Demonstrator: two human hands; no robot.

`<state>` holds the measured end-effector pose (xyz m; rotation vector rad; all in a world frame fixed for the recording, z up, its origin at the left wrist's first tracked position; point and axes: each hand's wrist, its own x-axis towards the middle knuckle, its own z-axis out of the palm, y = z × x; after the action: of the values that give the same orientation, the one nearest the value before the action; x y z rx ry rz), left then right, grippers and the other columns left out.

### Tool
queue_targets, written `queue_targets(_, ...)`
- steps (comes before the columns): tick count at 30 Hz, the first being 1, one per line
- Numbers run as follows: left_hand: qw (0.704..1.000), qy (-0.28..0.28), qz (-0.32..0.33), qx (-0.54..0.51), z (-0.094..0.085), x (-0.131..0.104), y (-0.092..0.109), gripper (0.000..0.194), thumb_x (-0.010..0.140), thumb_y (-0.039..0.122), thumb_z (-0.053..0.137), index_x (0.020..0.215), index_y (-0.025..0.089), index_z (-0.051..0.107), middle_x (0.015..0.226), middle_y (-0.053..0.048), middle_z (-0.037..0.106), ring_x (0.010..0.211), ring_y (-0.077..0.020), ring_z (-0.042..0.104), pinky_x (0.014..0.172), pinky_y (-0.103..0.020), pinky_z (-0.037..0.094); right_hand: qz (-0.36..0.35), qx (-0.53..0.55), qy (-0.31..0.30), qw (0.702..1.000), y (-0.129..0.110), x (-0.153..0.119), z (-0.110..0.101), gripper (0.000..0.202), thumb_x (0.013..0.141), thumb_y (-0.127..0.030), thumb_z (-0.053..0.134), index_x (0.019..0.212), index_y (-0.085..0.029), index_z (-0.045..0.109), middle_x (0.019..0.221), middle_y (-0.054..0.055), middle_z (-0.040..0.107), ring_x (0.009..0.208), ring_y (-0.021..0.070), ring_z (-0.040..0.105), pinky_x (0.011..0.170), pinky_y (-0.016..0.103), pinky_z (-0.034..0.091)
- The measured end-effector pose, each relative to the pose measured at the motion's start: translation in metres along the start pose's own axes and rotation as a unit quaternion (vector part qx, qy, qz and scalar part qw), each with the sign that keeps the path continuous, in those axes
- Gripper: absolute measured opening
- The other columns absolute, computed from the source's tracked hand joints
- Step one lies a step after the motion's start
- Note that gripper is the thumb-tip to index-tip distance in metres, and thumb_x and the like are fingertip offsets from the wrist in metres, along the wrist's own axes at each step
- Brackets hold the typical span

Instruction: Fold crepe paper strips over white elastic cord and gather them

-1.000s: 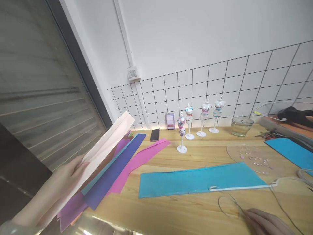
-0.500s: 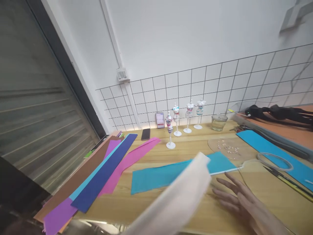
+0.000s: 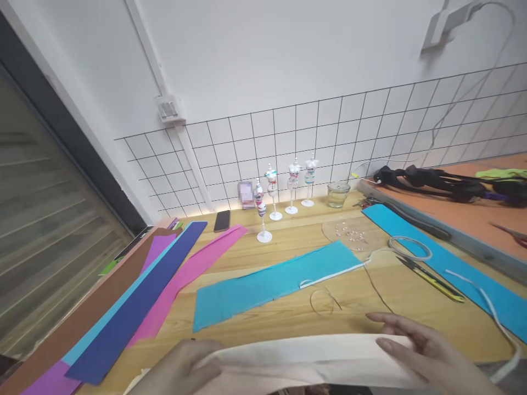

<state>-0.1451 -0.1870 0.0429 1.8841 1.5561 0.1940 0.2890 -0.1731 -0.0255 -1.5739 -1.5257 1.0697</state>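
A long pale pink strip point(image 3: 304, 359), of paper or cloth, stretches between my hands at the table's near edge. My left hand point(image 3: 183, 366) is closed on its left part, the thumb lying along the front. At the other end, my right hand point(image 3: 430, 354) pinches the strip with the thumb in front and the fingers behind. Just beyond lies a flat teal strip point(image 3: 263, 282) with a white cord point(image 3: 331, 276) along part of its near edge. A loop of thin wire point(image 3: 323, 300) rests between that strip and my hands.
Pink point(image 3: 189, 274), dark blue point(image 3: 140, 307) and brown point(image 3: 78, 323) strips lie at left. Small mannequins point(image 3: 262, 206) and a glass point(image 3: 338, 195) stand at the back. A yellow cutter point(image 3: 436, 282), a coil point(image 3: 410, 248) and a blue sheet point(image 3: 448, 263) lie at right.
The pale pink strip has swung down from over the teal strip to the near edge. My right hand has closed on its end, and my left hand has come into view. The camera view has shifted right.
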Motion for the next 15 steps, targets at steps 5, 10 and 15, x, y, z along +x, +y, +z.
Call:
queue_targets(5,0.997,-0.009,0.027,0.071,-0.011,0.042,0.007,0.023,0.08,0.036,0.047,0.095,0.033,0.064,0.097,0.005,0.066,0.092,-0.0184,0.058,0.078,-0.025,0.042,-0.023,-0.078,0.029,0.996,-0.002,0.026,0.002,0.037,0.075,-0.046,0.054,0.103,-0.022,0.065,0.101,0.004,0.068,0.09,0.0237,0.063,0.068,0.024,0.053)
queue_targets(10,0.99,0.036,0.053,0.127,-0.012,0.061,-0.015,0.024,0.084,0.035,0.042,0.09,0.028,0.065,0.087,0.0,0.064,0.082,-0.0178,0.057,0.072,-0.026,0.041,-0.102,-0.249,0.055,0.962,-0.001,0.059,-0.008,0.033,0.081,-0.041,0.046,0.104,-0.024,0.062,0.099,0.005,0.069,0.09,0.0246,0.063,0.072,0.032,0.052)
queue_targets(15,0.976,0.144,0.107,0.122,-0.019,0.08,-0.04,0.028,0.083,0.042,0.043,0.091,0.025,0.064,0.087,-0.004,0.061,0.086,-0.019,0.054,0.075,-0.029,0.042,-0.245,-0.387,0.064,0.886,-0.013,0.119,-0.023,0.031,0.084,-0.032,0.041,0.101,-0.019,0.063,0.101,0.011,0.065,0.093,0.026,0.06,0.079,0.039,0.047)
